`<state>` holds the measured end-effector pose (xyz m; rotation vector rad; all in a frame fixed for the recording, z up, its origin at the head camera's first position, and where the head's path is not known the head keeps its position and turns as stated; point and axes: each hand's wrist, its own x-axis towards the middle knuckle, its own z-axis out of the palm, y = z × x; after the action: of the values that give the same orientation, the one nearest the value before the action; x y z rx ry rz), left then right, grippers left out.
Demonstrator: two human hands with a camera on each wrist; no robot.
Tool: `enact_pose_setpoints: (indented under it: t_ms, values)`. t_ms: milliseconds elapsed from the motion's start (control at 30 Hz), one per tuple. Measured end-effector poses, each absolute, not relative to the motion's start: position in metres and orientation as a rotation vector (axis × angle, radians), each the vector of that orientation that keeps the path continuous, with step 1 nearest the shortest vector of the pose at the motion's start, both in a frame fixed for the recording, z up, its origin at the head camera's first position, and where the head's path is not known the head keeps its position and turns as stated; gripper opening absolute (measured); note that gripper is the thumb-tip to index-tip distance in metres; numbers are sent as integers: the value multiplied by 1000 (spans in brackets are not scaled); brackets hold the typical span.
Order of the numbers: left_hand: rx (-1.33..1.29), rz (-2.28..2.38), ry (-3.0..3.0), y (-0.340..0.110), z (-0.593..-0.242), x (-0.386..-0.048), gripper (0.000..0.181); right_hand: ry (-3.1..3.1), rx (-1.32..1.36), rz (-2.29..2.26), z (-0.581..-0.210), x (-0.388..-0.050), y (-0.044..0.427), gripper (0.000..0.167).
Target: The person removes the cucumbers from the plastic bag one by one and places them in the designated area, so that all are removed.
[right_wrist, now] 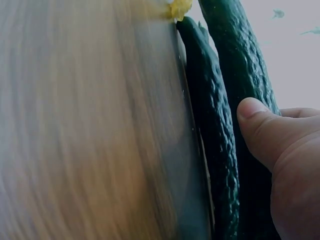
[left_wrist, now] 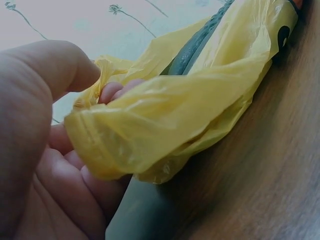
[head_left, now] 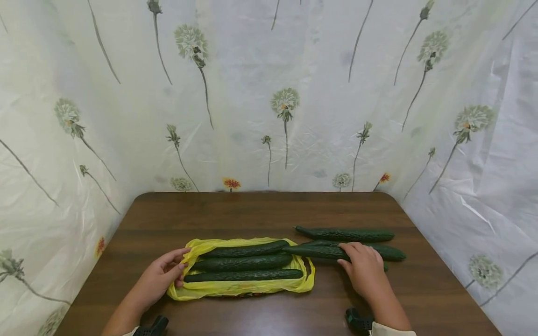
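Bag (head_left: 235, 289) and cucumber (head_left: 315, 252), both gripped!
Lower left, the left hand (head_left: 161, 274) pinches the bag's edge, seemingly keeping it spread round three more cucumbers (head_left: 244, 263); lower right, the right hand (head_left: 366, 267) clamps its cucumber, thumb opposite fingers, likely for steadiness.

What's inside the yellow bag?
Three green cucumbers lie side by side in the yellow bag. They cover part of its bottom, so anything under them can't be seen.

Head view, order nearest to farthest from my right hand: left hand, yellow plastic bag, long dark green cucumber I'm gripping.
1. Dark green cucumber, in your right hand.
2. Yellow plastic bag, to its left.
3. Left hand, at bag's left end.
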<state>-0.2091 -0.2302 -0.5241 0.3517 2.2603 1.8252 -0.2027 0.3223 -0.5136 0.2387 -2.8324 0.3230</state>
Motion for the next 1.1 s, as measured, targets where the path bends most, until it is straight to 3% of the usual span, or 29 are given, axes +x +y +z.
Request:
enact_pose_setpoints:
  t_ms: [1100]
  values:
    - [370, 1815, 2242, -230, -522, -207, 51, -2856, 212, 301, -519, -201, 362, 50]
